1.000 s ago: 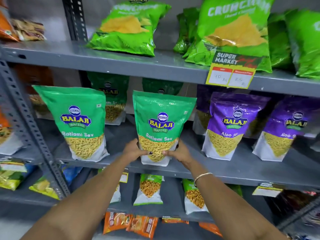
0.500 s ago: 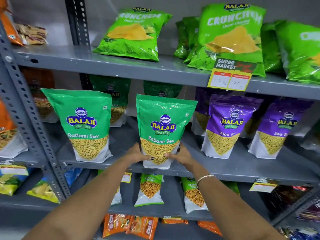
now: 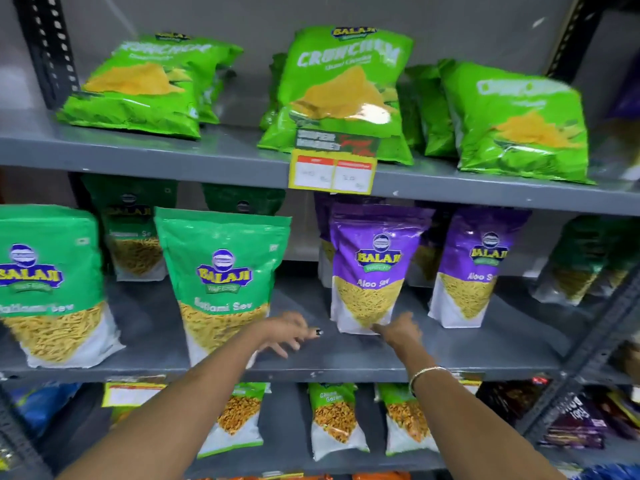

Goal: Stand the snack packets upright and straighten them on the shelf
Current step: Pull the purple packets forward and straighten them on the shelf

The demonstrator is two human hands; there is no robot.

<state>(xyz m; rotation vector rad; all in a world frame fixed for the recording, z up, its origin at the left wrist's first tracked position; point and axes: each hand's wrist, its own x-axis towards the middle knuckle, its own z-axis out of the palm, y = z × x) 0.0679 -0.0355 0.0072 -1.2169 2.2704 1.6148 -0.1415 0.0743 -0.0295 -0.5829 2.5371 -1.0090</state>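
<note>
Just beside purple packet, green packet.

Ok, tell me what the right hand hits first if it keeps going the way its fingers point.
Most likely the purple Aloo Sev packet. The right hand points up and to the left at its lower white edge, fingertips already at or just short of it; depth is unclear. The packet stands upright on the middle shelf.

Before me: grey painted metal shelving, black perforated steel upright at eleven o'clock, plain grey wall behind.
</note>
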